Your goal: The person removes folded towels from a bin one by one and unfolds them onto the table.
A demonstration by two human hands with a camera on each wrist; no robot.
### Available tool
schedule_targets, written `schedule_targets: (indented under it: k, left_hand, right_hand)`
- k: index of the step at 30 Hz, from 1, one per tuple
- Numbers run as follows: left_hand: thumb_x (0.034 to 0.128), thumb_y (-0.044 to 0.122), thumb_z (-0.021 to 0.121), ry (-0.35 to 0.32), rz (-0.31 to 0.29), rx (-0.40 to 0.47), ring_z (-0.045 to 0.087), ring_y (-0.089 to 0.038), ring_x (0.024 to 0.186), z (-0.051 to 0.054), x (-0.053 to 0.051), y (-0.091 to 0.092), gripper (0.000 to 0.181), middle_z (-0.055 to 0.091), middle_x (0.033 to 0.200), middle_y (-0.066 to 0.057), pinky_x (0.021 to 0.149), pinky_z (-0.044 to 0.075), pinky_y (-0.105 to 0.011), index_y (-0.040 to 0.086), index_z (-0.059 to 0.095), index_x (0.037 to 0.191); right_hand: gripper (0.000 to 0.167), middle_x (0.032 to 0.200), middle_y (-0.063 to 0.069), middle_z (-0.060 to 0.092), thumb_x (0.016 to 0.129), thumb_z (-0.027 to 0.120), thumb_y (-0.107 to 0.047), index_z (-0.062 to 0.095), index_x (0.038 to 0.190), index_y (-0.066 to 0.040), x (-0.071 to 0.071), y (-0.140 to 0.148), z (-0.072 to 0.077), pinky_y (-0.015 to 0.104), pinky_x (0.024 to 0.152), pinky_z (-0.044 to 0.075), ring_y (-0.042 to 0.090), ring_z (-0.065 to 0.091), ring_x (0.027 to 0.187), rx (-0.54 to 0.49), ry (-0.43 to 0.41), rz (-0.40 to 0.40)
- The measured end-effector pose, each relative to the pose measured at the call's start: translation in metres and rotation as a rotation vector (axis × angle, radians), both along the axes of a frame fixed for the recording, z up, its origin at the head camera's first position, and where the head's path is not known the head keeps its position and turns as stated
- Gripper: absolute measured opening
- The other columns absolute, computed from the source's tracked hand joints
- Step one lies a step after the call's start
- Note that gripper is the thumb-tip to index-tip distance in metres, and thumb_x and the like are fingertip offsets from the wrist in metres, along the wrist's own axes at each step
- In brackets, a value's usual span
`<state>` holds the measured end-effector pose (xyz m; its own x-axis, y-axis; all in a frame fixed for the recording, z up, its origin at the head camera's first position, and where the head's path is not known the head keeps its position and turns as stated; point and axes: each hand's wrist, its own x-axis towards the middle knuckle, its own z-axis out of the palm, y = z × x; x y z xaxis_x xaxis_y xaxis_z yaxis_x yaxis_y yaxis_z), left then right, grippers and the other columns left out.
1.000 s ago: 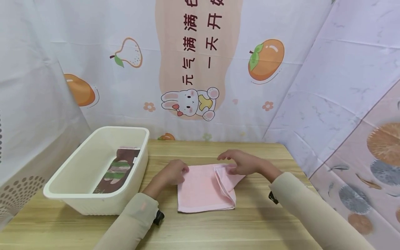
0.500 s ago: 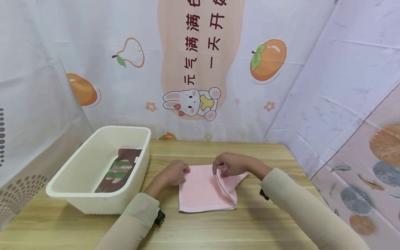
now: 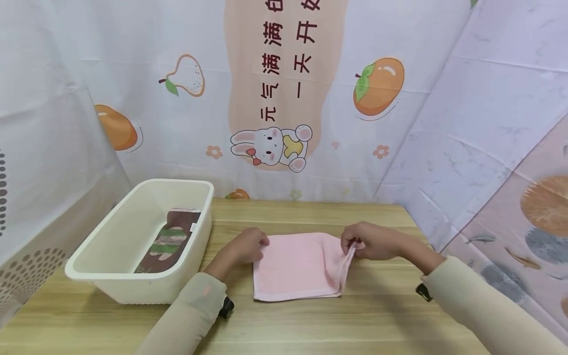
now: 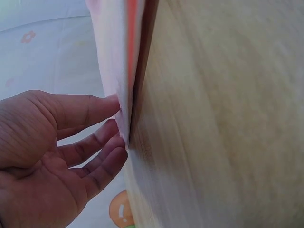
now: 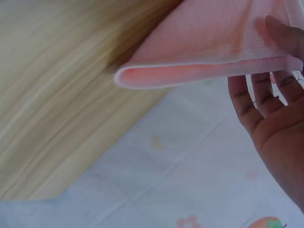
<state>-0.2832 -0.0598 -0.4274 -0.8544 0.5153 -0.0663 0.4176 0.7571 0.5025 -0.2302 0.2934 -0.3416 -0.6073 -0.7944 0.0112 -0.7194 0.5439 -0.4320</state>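
A pink cloth [image 3: 293, 268] lies on the wooden table, its right side lifted and bent. My right hand [image 3: 372, 241] pinches the raised far right part between thumb and fingers; the right wrist view shows the folded edge of the cloth [image 5: 213, 38] running into that hand [image 5: 275, 109]. At the far left corner is my left hand [image 3: 246, 246]. In the left wrist view the thumb and fingertips of this hand [image 4: 61, 147] touch the cloth's edge [image 4: 116, 61], with the fingers only gently bent.
A cream plastic basket [image 3: 133, 291] stands to the left on the table [image 3: 284, 330], holding a folded brown and green cloth [image 3: 166, 244]. Behind the table hangs a printed curtain [image 3: 177, 138], and more patterned fabric [image 3: 466, 138] hangs on the right.
My right hand first came down and took hold of the cloth's folded-over part, then moved right with it, spreading the cloth wider. My left hand has stayed at its corner.
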Motion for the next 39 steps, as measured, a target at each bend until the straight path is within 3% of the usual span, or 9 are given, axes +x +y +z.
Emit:
schedule_targets:
  k: [6, 12, 16, 20, 22, 26, 29, 33, 39]
  left_hand:
    - [0.0832, -0.007, 0.072, -0.011, 0.011, -0.002, 0.06, -0.032, 0.12, 0.001, 0.0, -0.003, 0.033, 0.07, 0.119, -0.015, 0.107, 0.046, -0.047, -0.002, 0.074, 0.116]
    - [0.0824, -0.009, 0.072, -0.007, 0.005, 0.0, 0.06, -0.032, 0.117, 0.004, 0.0, -0.004, 0.032, 0.07, 0.116, -0.015, 0.106, 0.047, -0.047, -0.003, 0.074, 0.114]
    - [0.0823, -0.01, 0.072, 0.005, 0.0, -0.016, 0.061, -0.032, 0.117, 0.005, 0.0, -0.004, 0.031, 0.07, 0.115, -0.015, 0.105, 0.047, -0.048, -0.003, 0.073, 0.113]
    - [0.0849, -0.009, 0.072, 0.024, -0.011, -0.03, 0.06, -0.032, 0.116, 0.003, 0.0, -0.004, 0.028, 0.07, 0.114, -0.014, 0.105, 0.048, -0.047, -0.002, 0.074, 0.112]
    - [0.0863, -0.007, 0.072, 0.055, -0.044, -0.034, 0.061, -0.031, 0.113, 0.002, 0.001, -0.003, 0.025, 0.07, 0.111, -0.013, 0.102, 0.049, -0.046, -0.001, 0.074, 0.111]
    - [0.086, -0.003, 0.073, 0.132, -0.175, -0.038, 0.06, -0.028, 0.101, 0.003, 0.009, -0.002, 0.024, 0.068, 0.104, -0.011, 0.094, 0.05, -0.044, -0.001, 0.073, 0.11]
    - [0.086, 0.001, 0.075, 0.133, -0.261, -0.043, 0.056, -0.022, 0.094, 0.005, 0.02, 0.0, 0.026, 0.065, 0.101, -0.009, 0.088, 0.049, -0.041, 0.001, 0.072, 0.112]
    - [0.0861, 0.011, 0.08, 0.097, -0.331, -0.079, 0.05, -0.013, 0.09, 0.007, 0.036, 0.006, 0.027, 0.061, 0.101, 0.0, 0.084, 0.048, -0.032, 0.009, 0.073, 0.112]
    - [0.0748, 0.026, 0.092, 0.06, -0.415, -0.145, 0.05, -0.008, 0.092, 0.009, 0.06, 0.013, 0.033, 0.06, 0.101, 0.009, 0.084, 0.048, -0.025, 0.02, 0.07, 0.098]
  right_hand:
    - [0.029, 0.09, -0.014, 0.061, 0.083, 0.078, 0.005, 0.067, 0.091, -0.021, 0.025, 0.04, -0.009, 0.027, 0.073, 0.054, 0.002, 0.057, 0.084, 0.047, 0.124, 0.003]
    - [0.039, 0.086, -0.013, 0.061, 0.07, 0.08, 0.012, 0.067, 0.087, -0.02, 0.042, 0.068, -0.049, 0.022, 0.067, 0.05, 0.004, 0.055, 0.079, 0.061, 0.351, 0.022]
    - [0.041, 0.087, -0.009, 0.061, 0.07, 0.076, 0.018, 0.068, 0.089, -0.018, 0.046, 0.075, -0.078, 0.018, 0.066, 0.047, 0.006, 0.057, 0.079, 0.017, 0.375, 0.066]
    - [0.041, 0.089, -0.009, 0.061, 0.073, 0.077, 0.017, 0.068, 0.091, -0.018, 0.048, 0.079, -0.086, 0.017, 0.068, 0.047, 0.005, 0.057, 0.08, 0.008, 0.356, 0.056]
    - [0.041, 0.09, -0.009, 0.062, 0.073, 0.075, 0.018, 0.069, 0.092, -0.017, 0.049, 0.079, -0.083, 0.019, 0.069, 0.05, 0.006, 0.059, 0.081, 0.018, 0.329, 0.045]
    - [0.048, 0.092, -0.008, 0.065, 0.069, 0.059, 0.025, 0.072, 0.094, -0.014, 0.05, 0.077, -0.075, 0.024, 0.071, 0.054, 0.006, 0.062, 0.084, 0.043, 0.264, -0.003]
    - [0.049, 0.097, -0.007, 0.067, 0.067, 0.055, 0.022, 0.072, 0.099, -0.011, 0.05, 0.074, -0.072, 0.029, 0.074, 0.056, 0.008, 0.064, 0.088, 0.049, 0.241, -0.051]
    - [0.042, 0.107, -0.007, 0.065, 0.075, 0.068, 0.011, 0.07, 0.108, -0.015, 0.052, 0.067, -0.074, 0.035, 0.08, 0.055, 0.012, 0.062, 0.097, 0.054, 0.27, -0.086]
    - [0.036, 0.114, -0.005, 0.062, 0.082, 0.079, -0.006, 0.068, 0.113, -0.02, 0.057, 0.061, -0.08, 0.038, 0.085, 0.053, 0.014, 0.057, 0.102, 0.054, 0.295, -0.095]
